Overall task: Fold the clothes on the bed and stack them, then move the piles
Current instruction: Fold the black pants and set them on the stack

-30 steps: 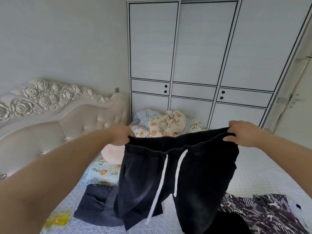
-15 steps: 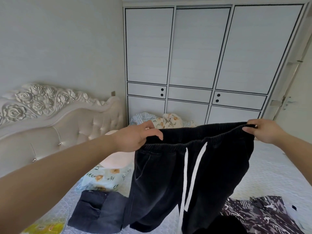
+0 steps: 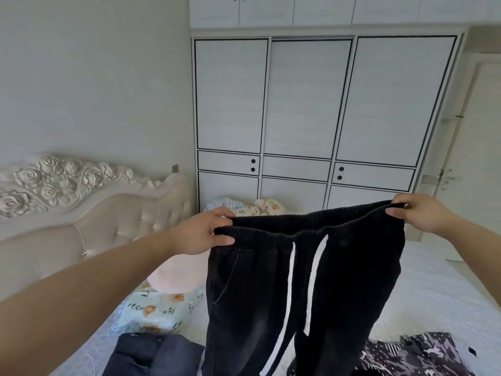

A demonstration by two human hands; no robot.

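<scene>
While gripping the elastic waistband at its two ends, holding up the black drawstring trousers of washed, denim-like cloth (image 3: 303, 289) higher than a moment ago, and now stretching them nearly flat. Left hand (image 3: 202, 233) pinching the left end, thumb on top and fingers curled under; right hand (image 3: 423, 213) pinching the right end in the same way. Both hands standing wide apart, wider than half a second ago, so pulling the waistband taut and almost level. Two white cords hanging straight down the front. Legs hanging free above the white quilted bed (image 3: 433, 289), lower ends going out of view at the bottom.

Probably meaning: shaking out and squaring the garment before laying it down, folding itself not yet begun.

Lying already folded on the bed at lower left, a dark navy garment (image 3: 151, 356); lying still unfolded at lower right, a dark patterned garment with pale figures (image 3: 417, 354). Resting near the carved cream headboard (image 3: 89, 213), a floral pillow (image 3: 160, 310). Standing behind, a white wardrobe with black trim (image 3: 309, 109).
</scene>
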